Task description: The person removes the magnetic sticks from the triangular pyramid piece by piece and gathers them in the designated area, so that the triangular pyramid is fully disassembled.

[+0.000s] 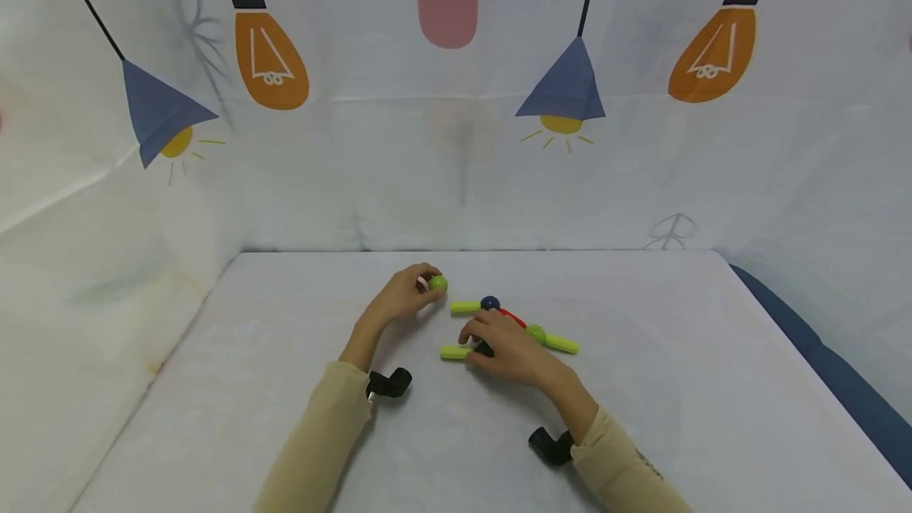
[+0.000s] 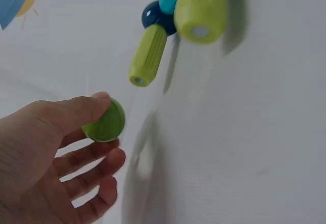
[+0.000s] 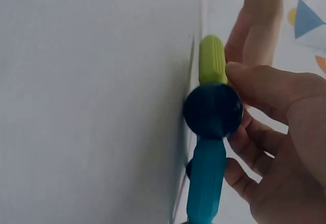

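Observation:
My left hand (image 1: 408, 294) pinches a small green ball (image 1: 438, 283) between thumb and fingers; the left wrist view shows the thumb over the same ball (image 2: 108, 123). My right hand (image 1: 509, 348) curls over the near side of a joined stick-and-ball toy. In the right wrist view its thumb and fingers hold the dark blue ball (image 3: 213, 110), where a yellow-green stick (image 3: 212, 58) and a teal stick (image 3: 206, 180) meet. Another yellow-green stick (image 1: 465, 307), a dark blue ball (image 1: 490, 303) and a red stick (image 1: 513, 317) lie beyond. The hand hides part of the toy.
The toy lies on a white table (image 1: 285, 386). At its right end are a green ball (image 1: 536, 333) and a yellow-green stick (image 1: 563, 344). Behind the table hangs a white curtain (image 1: 399, 172) printed with lamps. A dark blue object (image 1: 819, 355) stands beyond the right edge.

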`<state>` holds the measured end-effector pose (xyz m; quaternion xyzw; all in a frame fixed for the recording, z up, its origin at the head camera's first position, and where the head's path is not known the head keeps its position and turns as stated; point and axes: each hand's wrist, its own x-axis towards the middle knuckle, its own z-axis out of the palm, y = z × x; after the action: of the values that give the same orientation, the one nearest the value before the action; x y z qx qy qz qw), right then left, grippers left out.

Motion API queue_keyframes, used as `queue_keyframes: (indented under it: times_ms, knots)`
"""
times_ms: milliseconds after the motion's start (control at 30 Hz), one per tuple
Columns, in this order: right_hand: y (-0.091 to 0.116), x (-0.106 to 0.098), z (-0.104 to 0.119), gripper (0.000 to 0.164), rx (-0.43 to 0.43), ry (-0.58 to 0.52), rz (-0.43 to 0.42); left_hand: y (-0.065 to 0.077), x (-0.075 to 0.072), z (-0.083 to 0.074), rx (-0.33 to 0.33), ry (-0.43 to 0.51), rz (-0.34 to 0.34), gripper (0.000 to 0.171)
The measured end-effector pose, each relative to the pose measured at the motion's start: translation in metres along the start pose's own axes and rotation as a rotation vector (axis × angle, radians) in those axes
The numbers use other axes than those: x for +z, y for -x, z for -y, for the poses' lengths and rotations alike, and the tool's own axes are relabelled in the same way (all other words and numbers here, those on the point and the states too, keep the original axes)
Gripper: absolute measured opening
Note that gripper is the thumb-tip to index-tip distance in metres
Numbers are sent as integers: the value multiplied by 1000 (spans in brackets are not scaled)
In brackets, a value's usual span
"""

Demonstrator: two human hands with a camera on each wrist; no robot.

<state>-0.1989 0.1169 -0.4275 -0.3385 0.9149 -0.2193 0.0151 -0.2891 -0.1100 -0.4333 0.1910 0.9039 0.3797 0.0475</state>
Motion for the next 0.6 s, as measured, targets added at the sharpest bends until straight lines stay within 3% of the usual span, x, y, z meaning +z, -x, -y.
queue_keyframes:
  times_ms: [133,233,367,600]
  knots:
    - [4,-4,-3,18,-9,25,-13,-22,1,3,29,-21,-58,36]
    - [6,-6,-3,21,-12,31,-1,-31,5,5,29,-33,-47,37]
    - [9,-8,-2,23,-4,28,24,-35,13,9,-2,-63,-16,37]
    - [9,-11,-3,23,7,20,32,-31,13,3,-24,-116,-45,45]
